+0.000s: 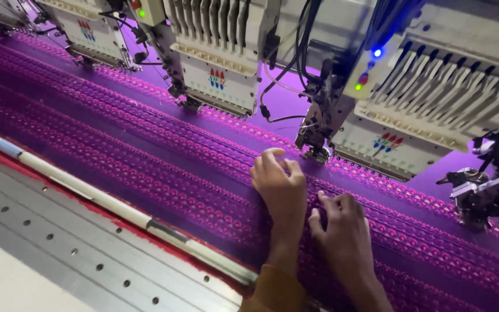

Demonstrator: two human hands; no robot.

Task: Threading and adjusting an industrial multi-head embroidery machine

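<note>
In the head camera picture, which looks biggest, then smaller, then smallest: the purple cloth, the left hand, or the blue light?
1. Purple cloth, by far the largest.
2. Left hand.
3. Blue light, a tiny dot, though farther away.

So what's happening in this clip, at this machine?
A person stands at a multi-head embroidery machine. Both hands rest on the purple embroidered fabric stretched across its bed. The left hand lies flat just in front of a white embroidery head, near its needle area. The right hand presses the cloth beside it. Neither hand holds a tool. A white clamping bar edges the fabric.
</note>
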